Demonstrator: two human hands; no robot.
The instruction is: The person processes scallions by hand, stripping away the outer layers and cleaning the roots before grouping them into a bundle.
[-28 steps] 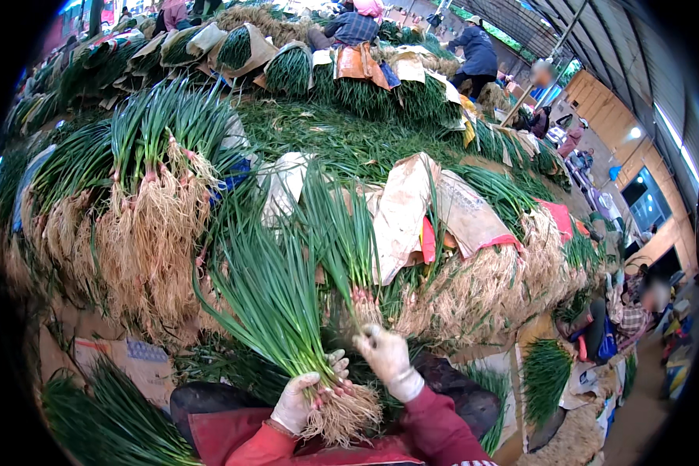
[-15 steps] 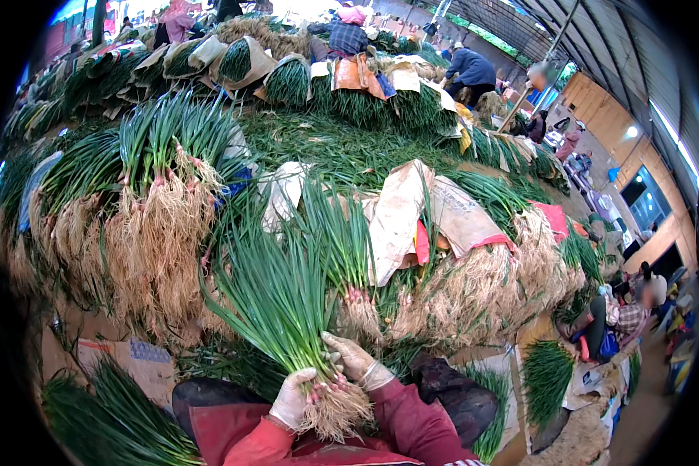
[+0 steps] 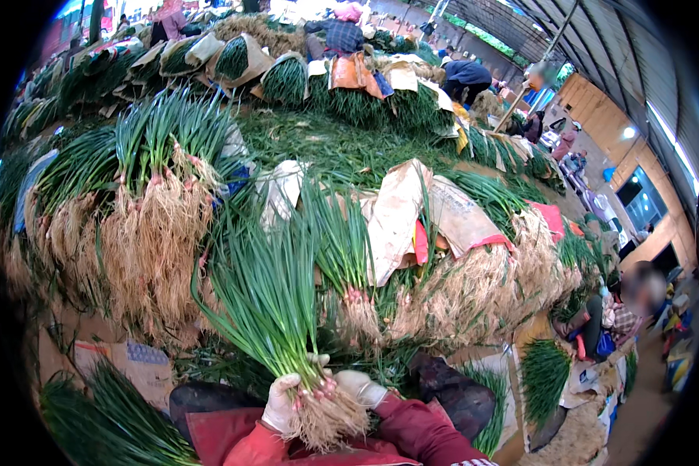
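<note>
White-gloved left hand (image 3: 282, 402): fingers clasped bunch of long green pink-bulbed onions (image 3: 278, 311), straw-coloured roots (image 3: 330, 421) below. White-gloved right hand (image 3: 360, 388): beside these, grasp indiscernible. Firm, uncrushing hold seemed best.

The left hand (image 3: 281, 402) curls beside the right hand (image 3: 360, 387).

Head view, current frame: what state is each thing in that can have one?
Left hand: gloved, closed around the bunch
Right hand: gloved, beside the bulbs, fingers partly hidden
Bunch of green onions: held, roots toward the person
Left stack: piled, roots hanging
Pale sack: draped over onions
Loose leaves: scattered
Lamp: lit
</note>
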